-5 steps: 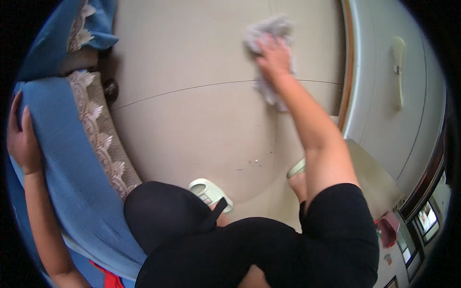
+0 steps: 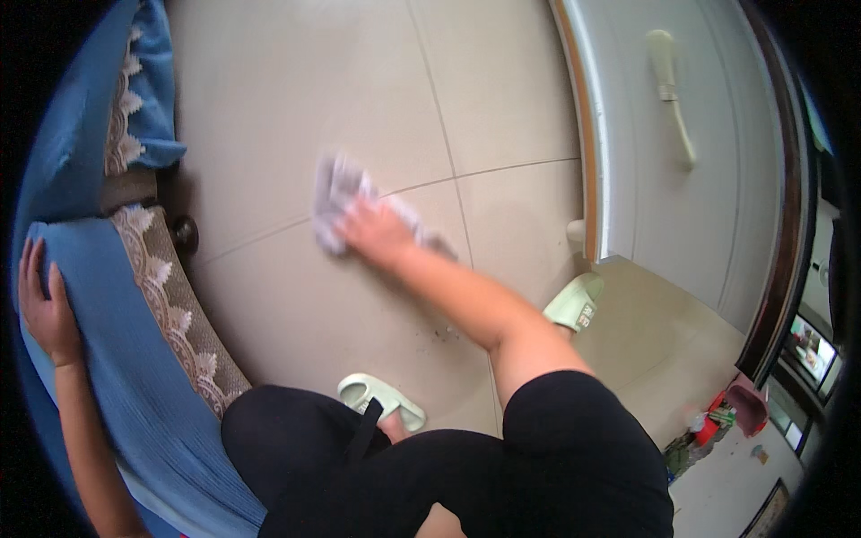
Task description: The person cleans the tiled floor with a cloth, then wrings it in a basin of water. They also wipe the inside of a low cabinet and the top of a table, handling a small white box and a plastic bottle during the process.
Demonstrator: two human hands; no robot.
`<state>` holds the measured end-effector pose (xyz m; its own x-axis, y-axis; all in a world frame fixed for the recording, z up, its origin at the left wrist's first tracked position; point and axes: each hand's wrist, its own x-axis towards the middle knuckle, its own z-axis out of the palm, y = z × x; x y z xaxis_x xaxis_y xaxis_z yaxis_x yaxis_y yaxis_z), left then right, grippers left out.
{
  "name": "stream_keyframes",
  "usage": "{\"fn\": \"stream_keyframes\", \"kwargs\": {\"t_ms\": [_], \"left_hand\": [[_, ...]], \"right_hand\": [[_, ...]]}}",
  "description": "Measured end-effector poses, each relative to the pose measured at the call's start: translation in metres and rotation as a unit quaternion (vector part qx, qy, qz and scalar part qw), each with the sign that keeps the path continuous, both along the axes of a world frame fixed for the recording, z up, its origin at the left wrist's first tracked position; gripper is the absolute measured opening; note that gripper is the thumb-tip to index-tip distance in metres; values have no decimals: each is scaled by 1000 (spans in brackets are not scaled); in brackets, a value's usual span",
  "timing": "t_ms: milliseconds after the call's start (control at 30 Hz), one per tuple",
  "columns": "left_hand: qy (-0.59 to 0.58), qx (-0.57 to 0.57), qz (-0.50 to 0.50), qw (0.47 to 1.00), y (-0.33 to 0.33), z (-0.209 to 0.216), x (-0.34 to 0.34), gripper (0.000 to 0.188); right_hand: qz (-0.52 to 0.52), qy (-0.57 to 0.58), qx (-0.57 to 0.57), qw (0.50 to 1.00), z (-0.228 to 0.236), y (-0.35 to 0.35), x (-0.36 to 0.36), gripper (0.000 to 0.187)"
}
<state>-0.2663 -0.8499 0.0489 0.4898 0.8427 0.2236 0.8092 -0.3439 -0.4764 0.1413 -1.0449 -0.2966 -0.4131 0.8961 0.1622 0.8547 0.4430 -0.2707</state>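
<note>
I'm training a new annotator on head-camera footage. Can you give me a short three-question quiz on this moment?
1. True or false: the right hand presses a grey cloth on the tiled floor.
2. What does the left hand rest on?
A. the white door
B. the blue cushion with a lace trim
C. a slipper
3. Fill in: the two slippers on the person's feet are pale ____.

Key
1. True.
2. B: the hand lies on the blue cushion, far from the white door.
3. Green: one slipper shows by the knee, the other slipper by the door.
</note>
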Motion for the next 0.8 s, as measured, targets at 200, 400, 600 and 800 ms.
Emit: {"fn": "stream_keyframes", "kwargs": {"t_ms": [200, 400, 600, 800], "left_hand": [[-38, 15, -17, 999, 1, 6, 29, 35], [-34, 34, -19, 999, -10, 5, 30, 36], [-77, -3, -13, 997, -8, 3, 36, 38], [-73, -33, -11, 997, -9, -8, 2, 38]], "right_hand": [[126, 121, -254, 951, 60, -97, 46, 37], [-100, 120, -260, 953, 135, 7, 154, 35], [-352, -135, -60, 924, 226, 192, 259, 20], [-361, -287, -151, 874, 170, 286, 356, 36]]}}
